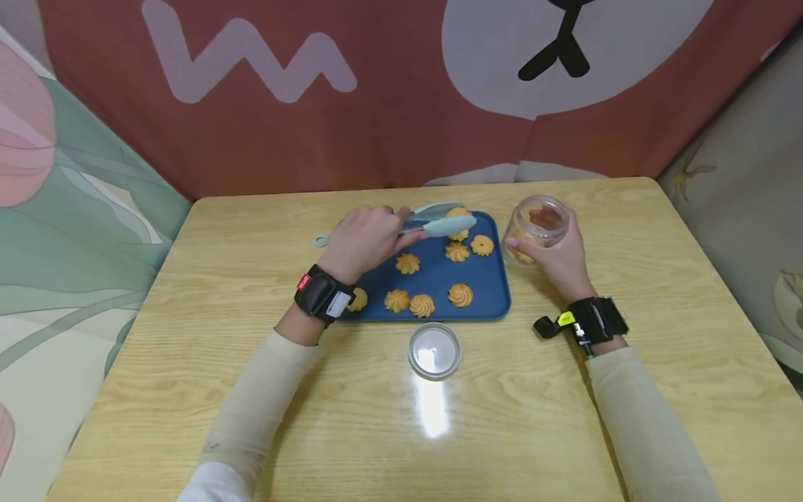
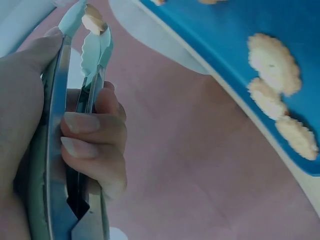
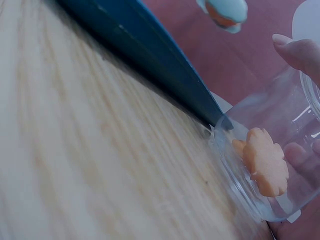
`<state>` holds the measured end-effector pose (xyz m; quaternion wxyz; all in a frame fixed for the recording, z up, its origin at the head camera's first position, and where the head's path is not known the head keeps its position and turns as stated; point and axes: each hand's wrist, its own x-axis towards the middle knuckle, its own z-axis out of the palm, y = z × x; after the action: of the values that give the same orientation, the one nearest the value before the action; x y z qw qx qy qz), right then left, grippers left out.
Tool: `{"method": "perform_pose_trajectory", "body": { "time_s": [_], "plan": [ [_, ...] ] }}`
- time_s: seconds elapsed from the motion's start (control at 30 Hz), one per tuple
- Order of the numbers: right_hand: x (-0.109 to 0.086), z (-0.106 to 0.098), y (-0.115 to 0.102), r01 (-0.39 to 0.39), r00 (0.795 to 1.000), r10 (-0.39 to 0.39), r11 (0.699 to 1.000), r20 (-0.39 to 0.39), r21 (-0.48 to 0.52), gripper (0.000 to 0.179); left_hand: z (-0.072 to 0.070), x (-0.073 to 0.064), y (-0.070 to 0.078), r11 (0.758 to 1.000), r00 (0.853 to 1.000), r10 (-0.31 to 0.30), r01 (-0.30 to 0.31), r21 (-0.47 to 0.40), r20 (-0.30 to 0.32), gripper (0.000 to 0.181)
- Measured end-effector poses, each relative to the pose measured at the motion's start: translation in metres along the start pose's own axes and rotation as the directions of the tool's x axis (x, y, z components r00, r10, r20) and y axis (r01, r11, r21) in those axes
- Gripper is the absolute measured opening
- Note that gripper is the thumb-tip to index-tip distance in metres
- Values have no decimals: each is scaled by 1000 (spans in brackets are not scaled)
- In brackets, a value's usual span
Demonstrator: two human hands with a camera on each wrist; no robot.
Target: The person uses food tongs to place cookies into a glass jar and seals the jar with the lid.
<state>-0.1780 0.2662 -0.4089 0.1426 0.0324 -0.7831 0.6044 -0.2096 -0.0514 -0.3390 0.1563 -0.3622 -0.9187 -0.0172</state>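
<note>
My left hand (image 1: 366,240) grips a pair of metal tongs with pale blue-green tips (image 1: 450,226) above the blue tray (image 1: 429,279). Pinched between those tips is a swirled cookie (image 2: 93,21), clear of the tray in the left wrist view. My right hand (image 1: 562,252) holds a clear jar (image 1: 519,233) just right of the tray, fingers and thumb around its side. The jar's mouth faces up and shows no lid. Inside, near the bottom, lies a fluted cookie (image 3: 266,162), with part of another piece behind it.
Several golden cookies, among them one at the front right (image 1: 461,295), are spread over the tray. A round clear lid (image 1: 434,351) lies on the wooden table (image 1: 351,418) before the tray. Behind the table hangs a reddish-brown printed cloth (image 1: 389,139).
</note>
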Motion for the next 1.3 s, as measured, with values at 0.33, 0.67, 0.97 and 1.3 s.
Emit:
{"method": "perform_pose_trajectory", "body": {
  "time_s": [0.33, 0.67, 0.97, 1.3],
  "plan": [
    [-2, -2, 3, 4, 1000, -4, 1000, 7, 15, 81, -16, 17, 16, 999, 999, 41, -41, -16, -17, 53],
    [4, -4, 3, 14, 1000, -14, 1000, 3, -4, 80, -32, 38, 25, 996, 995, 89, -90, -13, -32, 54],
    [6, -5, 4, -1, 1000, 1, 1000, -11, 12, 79, -38, 53, 33, 993, 993, 119, -119, 11, -15, 57],
    [14, -6, 26, 14, 1000, -13, 998, -14, 62, 85, -34, 67, 49, 987, 987, 158, -158, 2, 29, 56]
  ]
}}
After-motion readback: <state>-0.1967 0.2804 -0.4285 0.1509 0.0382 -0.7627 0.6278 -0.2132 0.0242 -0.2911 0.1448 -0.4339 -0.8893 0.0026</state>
